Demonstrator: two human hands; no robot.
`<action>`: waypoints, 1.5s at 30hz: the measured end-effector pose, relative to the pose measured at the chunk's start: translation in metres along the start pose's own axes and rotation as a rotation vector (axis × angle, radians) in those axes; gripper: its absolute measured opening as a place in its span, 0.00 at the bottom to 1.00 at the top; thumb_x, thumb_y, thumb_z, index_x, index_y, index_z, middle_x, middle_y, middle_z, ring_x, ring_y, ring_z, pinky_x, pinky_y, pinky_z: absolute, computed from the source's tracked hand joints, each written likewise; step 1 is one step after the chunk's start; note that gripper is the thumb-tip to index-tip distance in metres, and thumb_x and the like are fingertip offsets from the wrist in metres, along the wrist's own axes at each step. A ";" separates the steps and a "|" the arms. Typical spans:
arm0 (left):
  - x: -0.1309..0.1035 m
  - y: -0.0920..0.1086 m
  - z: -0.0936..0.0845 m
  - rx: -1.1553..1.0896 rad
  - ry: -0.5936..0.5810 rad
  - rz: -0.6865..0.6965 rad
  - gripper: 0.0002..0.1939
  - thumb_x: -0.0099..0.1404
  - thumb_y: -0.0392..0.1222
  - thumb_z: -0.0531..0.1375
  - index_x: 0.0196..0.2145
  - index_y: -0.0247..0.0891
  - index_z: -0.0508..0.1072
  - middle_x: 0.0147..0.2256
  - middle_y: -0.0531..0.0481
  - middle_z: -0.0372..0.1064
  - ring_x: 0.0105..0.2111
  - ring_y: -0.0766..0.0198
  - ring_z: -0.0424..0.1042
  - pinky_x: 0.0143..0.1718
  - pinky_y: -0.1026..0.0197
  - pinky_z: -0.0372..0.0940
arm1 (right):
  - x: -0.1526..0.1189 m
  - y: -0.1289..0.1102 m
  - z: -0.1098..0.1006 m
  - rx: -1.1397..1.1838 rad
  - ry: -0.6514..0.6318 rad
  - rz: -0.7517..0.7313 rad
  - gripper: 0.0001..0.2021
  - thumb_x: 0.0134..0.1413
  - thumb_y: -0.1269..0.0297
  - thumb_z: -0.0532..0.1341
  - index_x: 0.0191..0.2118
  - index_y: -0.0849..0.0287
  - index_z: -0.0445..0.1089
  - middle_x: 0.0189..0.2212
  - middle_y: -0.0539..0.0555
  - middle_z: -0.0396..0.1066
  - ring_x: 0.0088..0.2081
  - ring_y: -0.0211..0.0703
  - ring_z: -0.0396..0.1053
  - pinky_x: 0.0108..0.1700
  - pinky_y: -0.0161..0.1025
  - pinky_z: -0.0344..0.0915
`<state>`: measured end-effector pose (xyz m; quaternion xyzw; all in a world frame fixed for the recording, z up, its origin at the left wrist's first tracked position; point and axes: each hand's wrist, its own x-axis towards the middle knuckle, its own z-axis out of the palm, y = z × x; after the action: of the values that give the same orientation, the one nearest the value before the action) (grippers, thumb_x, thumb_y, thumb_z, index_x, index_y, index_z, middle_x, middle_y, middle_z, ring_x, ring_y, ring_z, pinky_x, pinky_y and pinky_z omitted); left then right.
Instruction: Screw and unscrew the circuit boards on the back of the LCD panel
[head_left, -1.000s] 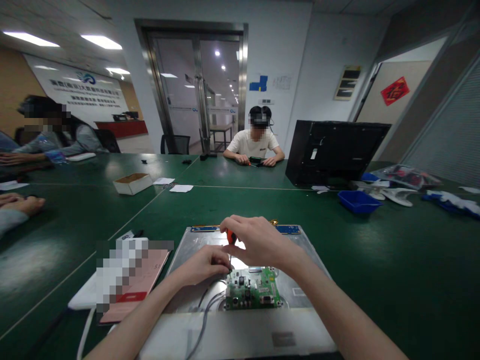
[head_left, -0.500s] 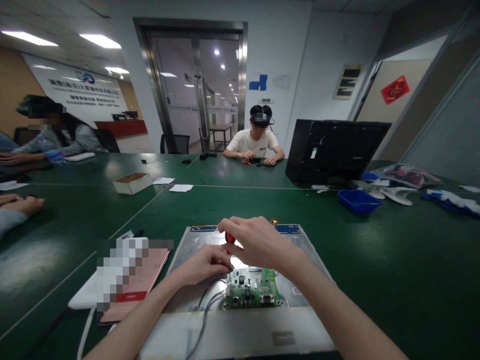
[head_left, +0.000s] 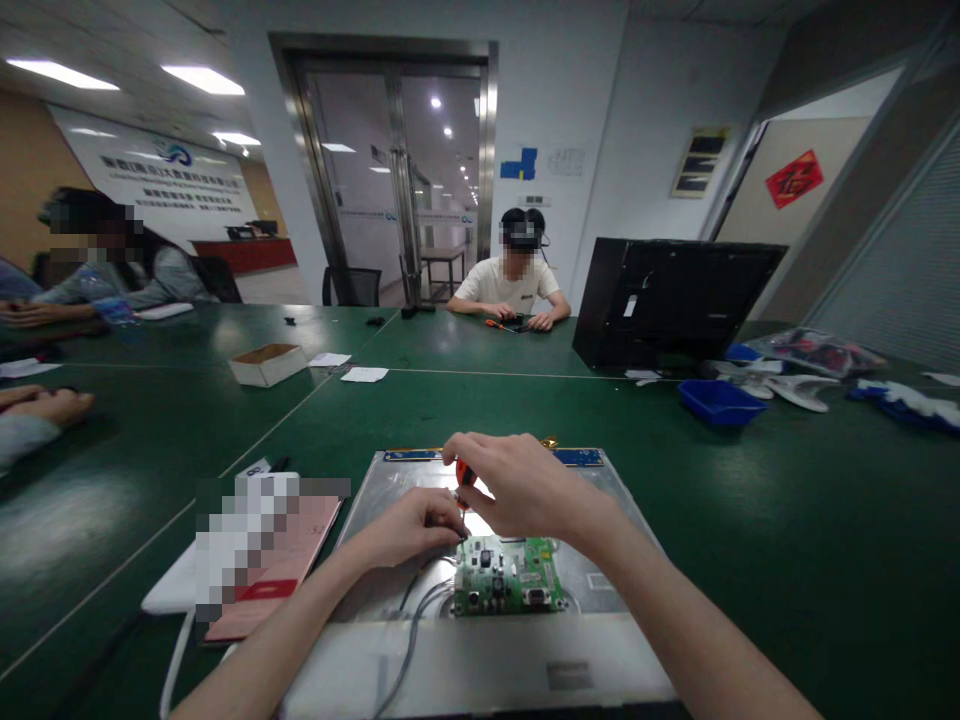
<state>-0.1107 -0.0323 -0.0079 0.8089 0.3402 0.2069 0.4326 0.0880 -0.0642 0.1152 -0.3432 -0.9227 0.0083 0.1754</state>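
Observation:
A green circuit board [head_left: 510, 578] lies on the silver back of a flat panel [head_left: 375, 500], with grey cables at its left side. My right hand [head_left: 517, 485] holds an orange and black screwdriver [head_left: 466, 476] upright, its shaft pointing down at the board's upper left corner. Beside the shaft, my left hand [head_left: 420, 525] has its fingers pinched together near that corner; whatever lies between them is too small to make out. A blue strip board [head_left: 581, 457] runs along the panel's far edge.
A white device [head_left: 176, 580] and a pink booklet [head_left: 319, 540] lie left of the panel. Further off are an open box [head_left: 266, 365], a blue tray [head_left: 720, 400] and a black monitor [head_left: 675, 305]. A person [head_left: 514, 285] sits opposite; others sit at left.
The view has shifted very slightly. The screwdriver handle shows a little more between my right fingers and leans slightly differently; both hands stay at the same corner of the board.

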 end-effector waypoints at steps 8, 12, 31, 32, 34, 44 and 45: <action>0.000 0.006 -0.002 -0.013 -0.037 -0.025 0.07 0.58 0.33 0.60 0.32 0.37 0.79 0.31 0.52 0.73 0.33 0.64 0.69 0.35 0.65 0.61 | 0.000 0.000 -0.003 -0.054 -0.008 0.016 0.06 0.56 0.64 0.55 0.39 0.57 0.62 0.34 0.49 0.71 0.26 0.35 0.63 0.24 0.36 0.42; 0.001 0.002 -0.001 -0.023 -0.015 0.026 0.07 0.56 0.31 0.61 0.31 0.38 0.79 0.31 0.52 0.73 0.33 0.64 0.68 0.37 0.65 0.61 | -0.002 -0.002 -0.006 -0.005 -0.010 -0.016 0.09 0.55 0.65 0.55 0.43 0.58 0.62 0.37 0.51 0.71 0.28 0.36 0.63 0.25 0.36 0.43; 0.000 0.005 0.002 -0.107 0.015 -0.044 0.05 0.53 0.32 0.60 0.28 0.34 0.75 0.26 0.54 0.70 0.27 0.67 0.66 0.30 0.67 0.60 | -0.002 0.002 -0.004 0.003 -0.012 -0.012 0.08 0.54 0.65 0.55 0.41 0.58 0.62 0.35 0.51 0.71 0.29 0.36 0.63 0.26 0.36 0.44; 0.000 0.004 0.002 -0.097 0.022 -0.041 0.04 0.53 0.32 0.60 0.28 0.35 0.75 0.26 0.54 0.70 0.27 0.67 0.66 0.30 0.67 0.60 | -0.003 0.001 -0.004 0.015 -0.015 -0.017 0.09 0.53 0.66 0.55 0.42 0.59 0.62 0.35 0.52 0.71 0.29 0.36 0.63 0.26 0.36 0.45; 0.000 0.003 0.001 -0.072 0.022 -0.040 0.04 0.53 0.32 0.60 0.28 0.35 0.76 0.27 0.53 0.71 0.28 0.67 0.67 0.30 0.66 0.60 | -0.003 0.001 -0.004 0.019 -0.012 -0.014 0.11 0.52 0.68 0.54 0.43 0.59 0.62 0.36 0.52 0.71 0.30 0.37 0.64 0.26 0.36 0.45; 0.000 0.007 0.002 -0.102 -0.013 -0.110 0.06 0.55 0.34 0.60 0.31 0.35 0.76 0.28 0.53 0.72 0.28 0.66 0.68 0.31 0.65 0.61 | 0.001 -0.002 -0.004 -0.065 -0.017 0.022 0.08 0.56 0.62 0.56 0.40 0.56 0.62 0.33 0.50 0.71 0.26 0.35 0.62 0.24 0.36 0.41; 0.000 0.007 0.001 -0.095 -0.008 -0.105 0.06 0.55 0.34 0.60 0.31 0.35 0.76 0.27 0.53 0.72 0.28 0.66 0.68 0.31 0.66 0.61 | 0.000 -0.002 -0.005 -0.055 -0.021 0.018 0.08 0.56 0.62 0.56 0.41 0.57 0.62 0.34 0.50 0.71 0.26 0.35 0.62 0.24 0.36 0.42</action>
<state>-0.1073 -0.0358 -0.0031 0.7692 0.3703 0.1967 0.4822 0.0885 -0.0664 0.1205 -0.3559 -0.9213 -0.0119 0.1563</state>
